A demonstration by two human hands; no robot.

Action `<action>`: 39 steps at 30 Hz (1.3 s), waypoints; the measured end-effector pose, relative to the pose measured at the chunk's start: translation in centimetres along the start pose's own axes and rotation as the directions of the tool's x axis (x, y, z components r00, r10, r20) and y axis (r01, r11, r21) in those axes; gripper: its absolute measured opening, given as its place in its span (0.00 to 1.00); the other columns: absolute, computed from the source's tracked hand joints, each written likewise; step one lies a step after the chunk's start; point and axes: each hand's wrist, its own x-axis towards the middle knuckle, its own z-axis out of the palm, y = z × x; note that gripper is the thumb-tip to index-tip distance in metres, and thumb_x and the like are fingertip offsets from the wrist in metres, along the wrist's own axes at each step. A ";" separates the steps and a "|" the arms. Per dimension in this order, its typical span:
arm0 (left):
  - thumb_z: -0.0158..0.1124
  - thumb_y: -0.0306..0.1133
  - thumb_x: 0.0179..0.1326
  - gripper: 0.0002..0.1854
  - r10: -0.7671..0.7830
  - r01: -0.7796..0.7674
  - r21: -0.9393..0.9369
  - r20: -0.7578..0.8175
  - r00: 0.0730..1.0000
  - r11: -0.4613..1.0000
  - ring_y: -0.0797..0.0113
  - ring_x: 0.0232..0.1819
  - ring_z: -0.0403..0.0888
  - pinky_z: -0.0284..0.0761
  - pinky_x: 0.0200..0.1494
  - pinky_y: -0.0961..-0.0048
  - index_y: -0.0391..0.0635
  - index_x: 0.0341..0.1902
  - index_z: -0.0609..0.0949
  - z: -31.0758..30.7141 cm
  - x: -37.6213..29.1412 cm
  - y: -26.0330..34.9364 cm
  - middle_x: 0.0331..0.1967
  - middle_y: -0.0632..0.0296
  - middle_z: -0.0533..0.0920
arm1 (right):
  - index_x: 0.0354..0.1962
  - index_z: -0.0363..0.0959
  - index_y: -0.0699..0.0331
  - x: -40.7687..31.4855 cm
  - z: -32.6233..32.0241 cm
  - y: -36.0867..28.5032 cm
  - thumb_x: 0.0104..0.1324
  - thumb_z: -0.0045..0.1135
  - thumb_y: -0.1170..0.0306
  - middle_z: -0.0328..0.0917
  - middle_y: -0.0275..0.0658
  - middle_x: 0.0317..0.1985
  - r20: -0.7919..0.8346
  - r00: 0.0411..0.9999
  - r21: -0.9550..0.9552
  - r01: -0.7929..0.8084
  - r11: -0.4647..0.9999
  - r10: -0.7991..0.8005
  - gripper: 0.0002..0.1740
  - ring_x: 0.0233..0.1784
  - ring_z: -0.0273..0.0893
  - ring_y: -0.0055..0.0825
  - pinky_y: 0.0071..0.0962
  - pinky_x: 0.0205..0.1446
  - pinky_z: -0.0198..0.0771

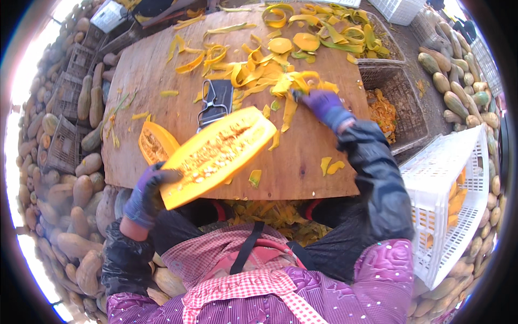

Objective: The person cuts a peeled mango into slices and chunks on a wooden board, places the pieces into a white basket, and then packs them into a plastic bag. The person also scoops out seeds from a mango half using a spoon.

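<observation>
My left hand (pixel 151 192), in a purple glove, grips the lower end of a long peeled pumpkin half (pixel 220 156), its seedy cut face up. A second, smaller pumpkin piece (pixel 156 141) with seeds lies on the wooden table (pixel 307 170) beyond that hand. My right hand (pixel 323 106), gloved too, is at the right edge of the heap of peel strips (pixel 259 73); its fingers are blurred, and whether they hold something cannot be told. Behind the pumpkin half lies a dark flat object (pixel 216 99) with a metal wire frame (pixel 207 101) on it.
Right of the table stand a crate with orange pumpkin pulp (pixel 380 113) and a crate heaped with peel (pixel 364 36). A tilted white plastic crate (pixel 437 186) holds orange pieces. Unpeeled pumpkins (pixel 81 190) and brown crates (pixel 62 141) line the left. Part of another person (pixel 162 10) shows at the top.
</observation>
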 end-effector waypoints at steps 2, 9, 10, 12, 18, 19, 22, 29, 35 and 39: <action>0.69 0.24 0.49 0.22 -0.059 0.059 0.005 0.046 0.997 0.998 0.64 0.40 0.86 0.82 0.50 0.71 0.31 0.50 0.78 2.6 0.8 -0.2 0.41 0.54 0.86 | 0.61 0.67 0.41 3.2 -1.4 1.3 0.71 0.45 0.68 0.80 0.45 0.40 -0.064 0.983 0.010 -0.173 0.985 0.173 0.21 0.40 0.83 0.45 0.42 0.35 0.77; 0.72 0.32 0.51 0.15 0.101 -0.155 0.335 0.172 0.980 0.930 0.72 0.24 0.83 0.78 0.25 0.77 0.35 0.40 0.83 8.7 4.9 0.0 0.28 0.61 0.84 | 0.50 0.74 0.56 -5.3 -11.7 -2.4 0.70 0.51 0.63 0.81 0.49 0.29 -0.146 0.841 0.639 -0.322 0.698 0.521 0.13 0.36 0.82 0.44 0.44 0.39 0.75; 0.73 0.33 0.50 0.16 0.103 -0.179 0.414 0.198 0.975 0.893 0.71 0.22 0.82 0.77 0.20 0.76 0.35 0.39 0.83 10.5 6.8 0.2 0.26 0.60 0.83 | 0.49 0.74 0.57 -8.4 -12.3 -1.6 0.70 0.51 0.63 0.81 0.49 0.29 -0.098 0.828 0.677 -0.350 0.647 0.551 0.13 0.34 0.82 0.43 0.42 0.38 0.75; 0.74 0.34 0.48 0.18 0.077 -0.191 0.539 0.227 0.971 0.820 0.67 0.18 0.81 0.75 0.15 0.71 0.34 0.38 0.83 13.4 10.7 0.5 0.24 0.58 0.83 | 0.48 0.75 0.59 -12.3 -13.8 -1.7 0.70 0.51 0.63 0.81 0.48 0.28 0.005 0.800 0.756 -0.396 0.521 0.601 0.14 0.32 0.82 0.41 0.39 0.38 0.75; 0.78 0.32 0.42 0.23 0.152 -0.209 0.830 0.151 0.977 0.517 0.55 0.22 0.85 0.83 0.18 0.61 0.31 0.40 0.81 23.5 12.1 6.2 0.27 0.49 0.84 | 0.51 0.76 0.59 -16.7 -13.2 1.4 0.69 0.53 0.62 0.83 0.45 0.29 -0.058 0.757 0.829 -0.327 0.454 0.651 0.16 0.31 0.82 0.33 0.34 0.38 0.76; 0.78 0.32 0.42 0.23 0.187 -0.210 0.867 0.138 0.973 0.451 0.55 0.23 0.85 0.84 0.19 0.60 0.31 0.40 0.81 24.7 11.7 7.3 0.28 0.49 0.84 | 0.51 0.77 0.59 -16.1 -10.5 1.6 0.69 0.54 0.62 0.83 0.45 0.30 -0.071 0.743 0.804 -0.353 0.479 0.666 0.17 0.30 0.82 0.32 0.34 0.38 0.76; 0.78 0.31 0.41 0.26 0.120 -0.245 0.931 0.220 0.968 0.270 0.56 0.25 0.87 0.85 0.21 0.60 0.30 0.43 0.81 30.5 13.3 8.3 0.31 0.50 0.85 | 0.53 0.76 0.59 -18.4 -5.1 2.2 0.69 0.55 0.62 0.83 0.46 0.31 -0.065 0.669 0.742 -0.464 0.484 0.740 0.18 0.29 0.82 0.31 0.32 0.38 0.76; 0.76 0.33 0.45 0.25 0.075 -0.188 0.977 0.196 0.978 -0.102 0.63 0.24 0.86 0.84 0.22 0.68 0.32 0.47 0.81 37.1 12.3 10.7 0.32 0.53 0.85 | 0.62 0.71 0.59 -13.0 -1.7 -2.0 0.72 0.55 0.63 0.80 0.42 0.29 0.074 0.695 0.995 -0.096 -0.009 0.716 0.23 0.25 0.78 0.22 0.26 0.33 0.74; 0.70 0.37 0.56 0.20 0.387 -0.625 0.706 0.502 0.773 0.333 0.64 0.40 0.85 0.81 0.46 0.71 0.32 0.45 0.82 34.6 16.9 7.2 0.40 0.54 0.85 | 0.63 0.71 0.57 -13.4 -0.4 -1.1 0.72 0.56 0.63 0.80 0.40 0.31 0.126 0.699 0.992 -0.082 -0.097 0.703 0.24 0.23 0.75 0.19 0.24 0.33 0.73; 0.61 0.29 0.65 0.13 0.541 -0.770 0.217 0.599 0.591 0.600 0.64 0.53 0.80 0.76 0.58 0.69 0.34 0.49 0.81 33.1 15.7 4.8 0.50 0.54 0.82 | 0.62 0.72 0.58 -13.1 -0.7 -0.8 0.72 0.55 0.66 0.83 0.44 0.39 0.025 0.693 0.994 -0.096 0.059 0.721 0.22 0.28 0.78 0.20 0.24 0.36 0.75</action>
